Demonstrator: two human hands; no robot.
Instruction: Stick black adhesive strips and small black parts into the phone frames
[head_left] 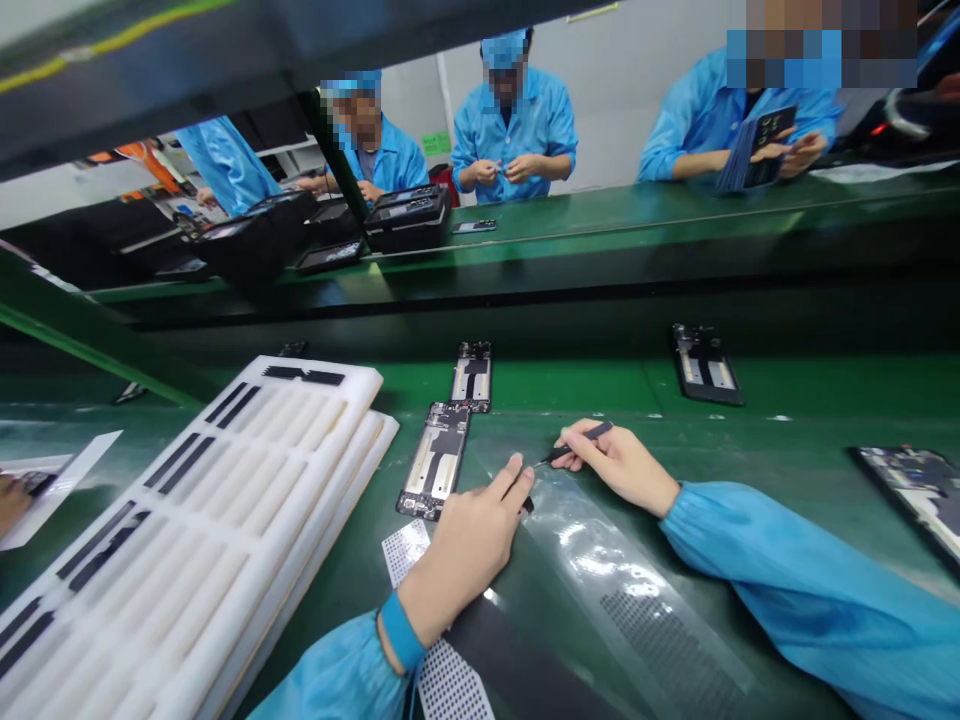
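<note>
My right hand (619, 462) is closed round black tweezers (577, 441), whose tip points left at a clear film strip (600, 560) lying on the green bench. My left hand (472, 535) presses its fingers together on the near end of that strip, beside a small dark piece I cannot make out. Just left of my left hand lies an open phone frame (435, 460), with a second phone frame (472, 375) behind it. A perforated sheet (442, 670) lies under my left wrist.
Stacked white foam trays (225, 520) with black strips fill the left. More phone frames lie at the right (705, 362) and far right edge (915, 490). Across the green conveyor (637, 225), several people in blue coats work beside black trays (409, 215).
</note>
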